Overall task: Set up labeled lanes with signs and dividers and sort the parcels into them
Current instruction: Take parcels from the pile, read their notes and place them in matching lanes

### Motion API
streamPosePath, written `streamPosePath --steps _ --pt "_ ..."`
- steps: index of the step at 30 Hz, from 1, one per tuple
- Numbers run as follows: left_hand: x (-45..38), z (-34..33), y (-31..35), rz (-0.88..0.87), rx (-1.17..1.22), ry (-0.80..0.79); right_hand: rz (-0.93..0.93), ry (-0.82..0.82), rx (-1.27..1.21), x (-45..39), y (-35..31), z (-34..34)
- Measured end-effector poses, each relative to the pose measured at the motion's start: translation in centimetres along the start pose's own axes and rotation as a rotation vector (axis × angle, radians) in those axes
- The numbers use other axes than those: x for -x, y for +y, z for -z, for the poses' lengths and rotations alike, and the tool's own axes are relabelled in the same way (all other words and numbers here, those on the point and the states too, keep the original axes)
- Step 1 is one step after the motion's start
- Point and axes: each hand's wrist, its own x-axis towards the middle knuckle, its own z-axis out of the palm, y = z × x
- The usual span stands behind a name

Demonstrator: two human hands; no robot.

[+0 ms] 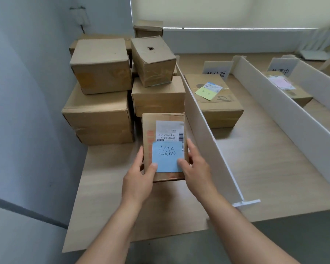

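the person holds a small cardboard parcel [164,147] between both hands over the near left part of the wooden table [111,180], just left of the nearest white divider [208,138]. the left hand [139,178] grips the parcel's left edge, fingers wrapped behind it and the thumb lying across the lower left corner of a blue sticky note [167,157] stuck on its top face. the right hand [194,168] grips the right edge, fingers along the side and the thumb touching the note's right lower edge. the parcel sits between the two palms, its far end reaching beyond the fingertips, with a white shipping label [170,130] above the note. behind it rises a stack of brown boxes [103,88] against the wall. right of the divider a larger box [215,100] with a yellow-green note lies before a white sign [217,70]. a second divider [282,96] follows, then another box [290,88] and sign [283,66].
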Motion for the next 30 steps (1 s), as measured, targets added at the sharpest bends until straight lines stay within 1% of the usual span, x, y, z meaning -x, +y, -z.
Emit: streamPosePath --steps 4,8,16,19,23,30 --pt "2.4 -1.9 3.3 -0.147 0.049 0.059 0.123 0.074 -0.164 1.8 -1.2 4.0" --pt "5.5 -5.9 6.2 -0.256 0.099 0.056 0.204 0.175 -0.192 3.9 -0.8 9.9" --pt "12.0 -17.8 10.0 -0.378 0.128 -0.111 0.243 0.344 -0.125 8.7 4.8 22.5" --pt "14.6 -23.1 11.2 -0.429 0.111 -0.151 0.219 0.453 -0.078 10.2 7.7 27.3" --pt "17.7 -30.0 12.8 -0.477 0.132 -0.266 0.164 0.572 -0.051 12.4 11.1 33.9" --pt "21.4 -40.6 16.1 -0.527 0.190 -0.425 0.140 0.800 -0.032 14.8 15.9 43.7"
